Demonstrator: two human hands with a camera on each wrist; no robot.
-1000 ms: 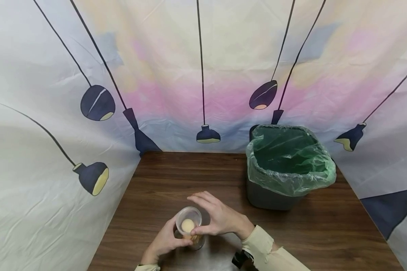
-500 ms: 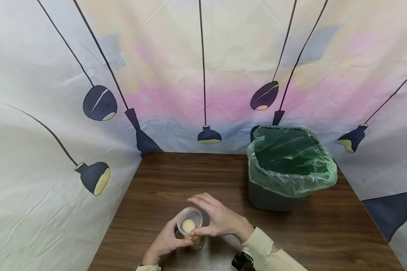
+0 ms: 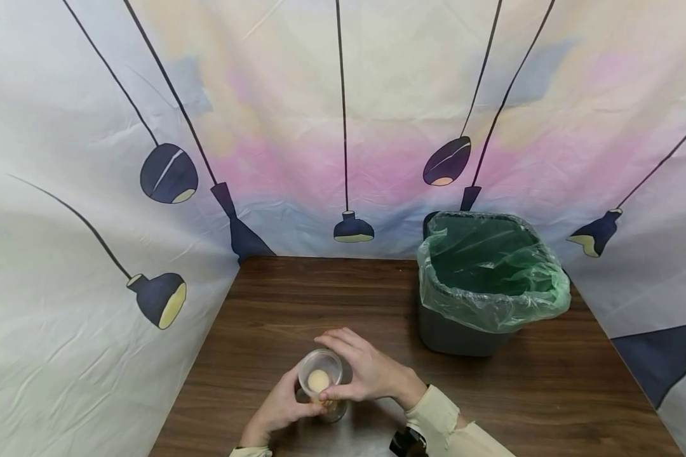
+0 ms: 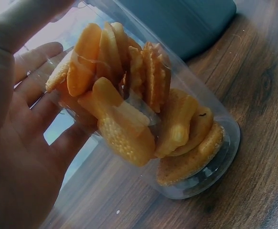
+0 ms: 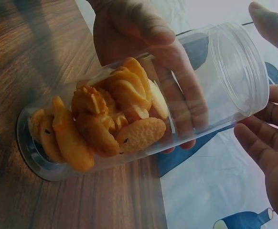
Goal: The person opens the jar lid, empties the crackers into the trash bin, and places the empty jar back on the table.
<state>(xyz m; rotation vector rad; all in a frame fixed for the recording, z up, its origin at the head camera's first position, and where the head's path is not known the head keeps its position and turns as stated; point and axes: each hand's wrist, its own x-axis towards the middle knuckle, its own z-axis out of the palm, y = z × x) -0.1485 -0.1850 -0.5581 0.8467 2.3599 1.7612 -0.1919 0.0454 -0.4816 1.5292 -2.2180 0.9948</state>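
Note:
A clear plastic jar is low in the middle of the head view, with several golden cookies inside. One pale round cookie shows through the jar's mouth. My left hand grips the jar's side, thumb on the near side and fingers on the far side. Around the upper rim my right hand is spread, with fingers fairly straight. In the right wrist view its fingertips lie at the rim, while the thumb stands apart. Whether a clear lid covers the mouth cannot be told.
A dark bin lined with a green bag stands at the back right of the brown wooden table. Behind hangs a cloth printed with lamps. A black device is on my right wrist.

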